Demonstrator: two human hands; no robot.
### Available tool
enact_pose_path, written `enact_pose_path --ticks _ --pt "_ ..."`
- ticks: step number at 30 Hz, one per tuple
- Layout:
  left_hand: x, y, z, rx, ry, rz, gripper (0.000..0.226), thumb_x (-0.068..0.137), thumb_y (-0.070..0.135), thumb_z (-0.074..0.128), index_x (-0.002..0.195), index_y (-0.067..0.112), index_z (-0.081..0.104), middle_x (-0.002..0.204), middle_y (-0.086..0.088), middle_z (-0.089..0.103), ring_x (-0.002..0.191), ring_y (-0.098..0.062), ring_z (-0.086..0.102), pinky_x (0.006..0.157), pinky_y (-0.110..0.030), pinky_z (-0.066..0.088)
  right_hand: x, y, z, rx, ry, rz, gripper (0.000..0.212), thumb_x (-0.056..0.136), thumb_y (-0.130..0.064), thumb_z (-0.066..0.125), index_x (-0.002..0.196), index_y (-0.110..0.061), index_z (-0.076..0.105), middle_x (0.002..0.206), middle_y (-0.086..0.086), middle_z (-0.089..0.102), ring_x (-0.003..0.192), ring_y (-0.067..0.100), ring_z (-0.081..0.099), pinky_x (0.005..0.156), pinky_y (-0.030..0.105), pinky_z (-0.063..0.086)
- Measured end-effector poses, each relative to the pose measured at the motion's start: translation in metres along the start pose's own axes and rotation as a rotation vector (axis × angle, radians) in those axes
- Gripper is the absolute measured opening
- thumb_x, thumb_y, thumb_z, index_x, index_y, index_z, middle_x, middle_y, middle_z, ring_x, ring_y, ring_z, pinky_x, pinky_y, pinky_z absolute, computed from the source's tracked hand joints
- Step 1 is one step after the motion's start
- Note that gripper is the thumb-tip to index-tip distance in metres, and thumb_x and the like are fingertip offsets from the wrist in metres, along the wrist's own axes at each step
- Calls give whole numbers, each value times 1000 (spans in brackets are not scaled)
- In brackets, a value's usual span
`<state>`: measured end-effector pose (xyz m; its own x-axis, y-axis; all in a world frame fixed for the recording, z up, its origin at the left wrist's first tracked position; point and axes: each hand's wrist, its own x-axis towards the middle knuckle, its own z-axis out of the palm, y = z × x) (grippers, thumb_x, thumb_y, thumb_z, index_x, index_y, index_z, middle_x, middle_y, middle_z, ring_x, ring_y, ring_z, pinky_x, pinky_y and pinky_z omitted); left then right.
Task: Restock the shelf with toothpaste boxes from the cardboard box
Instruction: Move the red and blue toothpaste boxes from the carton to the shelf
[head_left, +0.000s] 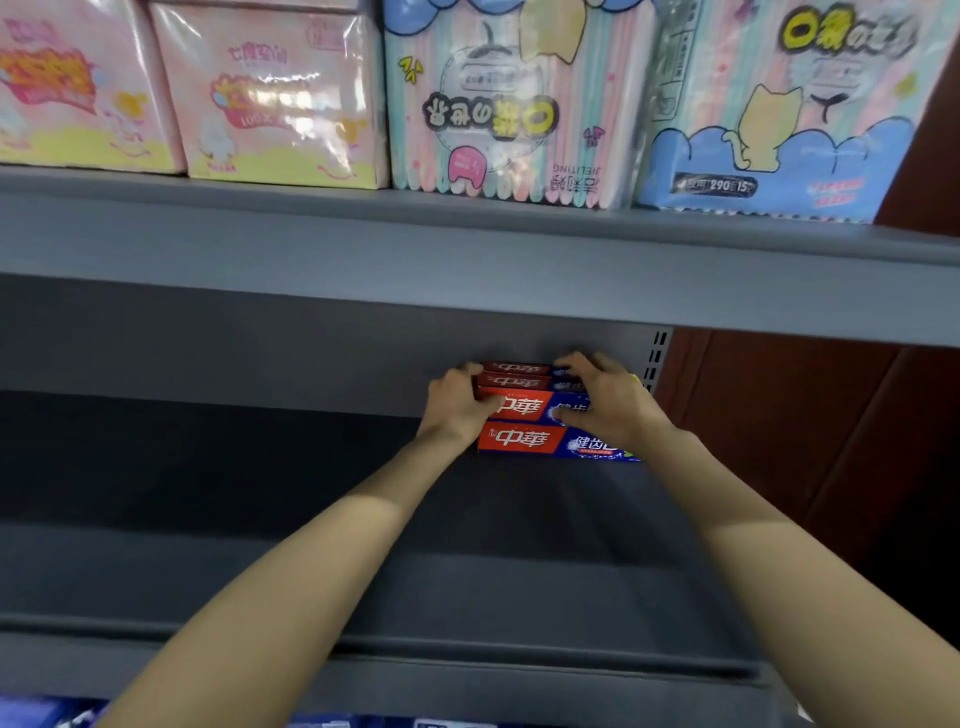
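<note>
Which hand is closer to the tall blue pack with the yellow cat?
Right. The right hand holds the red-and-blue toothpaste boxes almost below the blue cat pack; the left hand is farther left.

Both bare hands reach to the back right corner of the grey shelf (260, 519), where red-and-blue toothpaste boxes (524, 439) lie stacked against the rear edge. The left hand (457, 402) grips the stack's left end and the right hand (605, 397) curls over its right end. On the upper shelf (467, 249), pink packs (270, 98) stand left of the blue cat-printed packs (779, 114).
</note>
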<state>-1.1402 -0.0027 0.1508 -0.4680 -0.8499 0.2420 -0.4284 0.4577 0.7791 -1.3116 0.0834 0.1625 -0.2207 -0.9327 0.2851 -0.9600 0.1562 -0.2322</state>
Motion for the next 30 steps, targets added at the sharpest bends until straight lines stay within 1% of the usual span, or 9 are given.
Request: enact_pose_path --ticks 5,8,11,14,17,21,24,25,30 --pt "2 3 4 28 7 -18 54 88 19 64 137 10 42 134 -11 53 118 -22 56 92 -29 47 3 -6 -4 -89 -41 10 56 87 -38 62 135 -20 41 136 5 42 121 24 49 97 42 47" --pt "1 2 -6 72 -22 -7 53 91 18 61 139 12 40 135 -10 52 119 -21 55 93 -29 47 2 -13 -3 -125 -39 22 58 88 -35 62 138 -18 39 137 5 41 124 25 46 104 39 39" --pt "-8 4 -25 261 55 104 42 93 21 56 134 15 45 130 -7 56 114 -21 58 92 -35 51 -3 -30 2 -15 28 -3 52 89 -27 61 136 -16 43 138 6 41 128 25 41 108 38 37" --pt "-27 2 -50 499 142 228 34 95 20 50 129 17 48 124 -5 59 109 -23 60 86 -39 52 -9 -67 8 157 141 -32 35 89 -18 59 123 -14 56 129 7 49 118 23 50 98 32 43" --pt "-54 -10 -80 723 200 300 34 96 23 46 130 18 47 125 -6 57 108 -26 59 79 -36 49 -15 -117 18 237 148 -102 23 89 -13 56 110 -12 64 118 8 59 107 24 57 91 31 44" --pt "-99 -47 -134 794 281 150 36 94 25 48 128 15 48 122 -7 58 111 -29 56 78 -36 47 -23 -196 44 313 92 -133 24 90 -2 48 106 -12 64 111 9 65 105 25 60 91 38 48" --pt "-141 -86 -191 791 334 106 20 81 18 65 99 10 64 92 -9 67 85 -32 64 60 -34 48 -31 -274 66 344 29 -150 29 90 -2 44 109 -14 64 111 6 67 107 24 59 94 33 45" --pt "-157 -102 -213 785 332 66 17 82 17 62 98 11 64 91 -9 67 84 -33 64 60 -34 48 -36 -304 75 354 16 -170 30 91 -4 45 112 -15 63 113 6 66 108 23 58 95 33 45" --pt "-245 -193 -325 695 315 -150 27 93 21 42 118 18 51 109 -9 65 99 -34 60 72 -36 43 -77 -455 128 465 -10 -233 25 92 -7 47 107 -14 66 105 9 65 95 24 61 85 36 49"
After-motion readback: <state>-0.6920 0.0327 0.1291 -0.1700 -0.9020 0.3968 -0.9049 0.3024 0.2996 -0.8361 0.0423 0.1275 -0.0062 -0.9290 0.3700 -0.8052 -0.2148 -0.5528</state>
